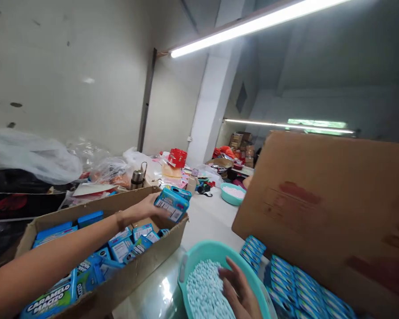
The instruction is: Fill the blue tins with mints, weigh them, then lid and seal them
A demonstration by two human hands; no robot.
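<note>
My left hand (pixel 148 209) reaches across an open cardboard carton (pixel 149 268) and grips a small blue printed candy box (pixel 172 204) near its far right corner. Another blue piece shows just behind that box; whether it is separate I cannot tell. Inside the carton lie several more blue boxes (pixel 49 297), some lettered "CARAMELO MACIZO". Over a turquoise basin (pixel 183 270) hovers my right hand (pixel 241 290), its fingers apart and slightly bent. Small pale blue candies (pixel 206 288) fill the basin, close beside these fingers. Nothing shows between them.
Right of the basin, blue packs (pixel 295 288) lie in rows before a large upright cardboard sheet (pixel 322 212). A second turquoise basin (pixel 231 198) stands farther back on the white table (pixel 208 221). Plastic bags (pixel 29 155), a steel flask (pixel 137 178) and a red box (pixel 177 157) line the wall side.
</note>
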